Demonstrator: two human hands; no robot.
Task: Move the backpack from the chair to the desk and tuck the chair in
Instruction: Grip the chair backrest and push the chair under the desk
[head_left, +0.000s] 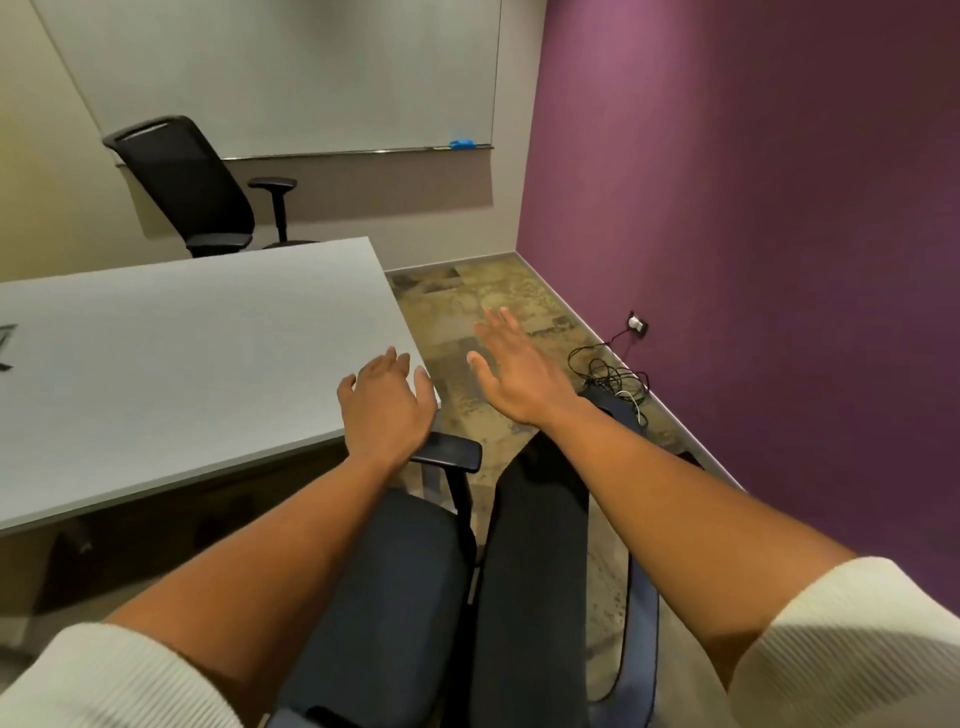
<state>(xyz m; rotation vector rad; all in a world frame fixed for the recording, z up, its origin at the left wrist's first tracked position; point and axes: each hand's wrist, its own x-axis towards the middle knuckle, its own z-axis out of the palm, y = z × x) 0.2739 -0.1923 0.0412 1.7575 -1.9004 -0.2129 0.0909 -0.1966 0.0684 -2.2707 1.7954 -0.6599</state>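
Above the chair (384, 582), both hands (387, 405) hover empty, fingers spread.

Both arms reach forward, left hand (387, 402) and right hand (511, 371) spread, empty.

I see a second chair (200, 189) upper left under a whiteboard (291, 73), and cables (610, 371) by the purple wall (753, 208) at right.

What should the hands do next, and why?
Probably take hold of the chair back and push it toward the desk. The left hand and right hand hover open and empty, the seat looks bare, and it sits out by the desk corner.
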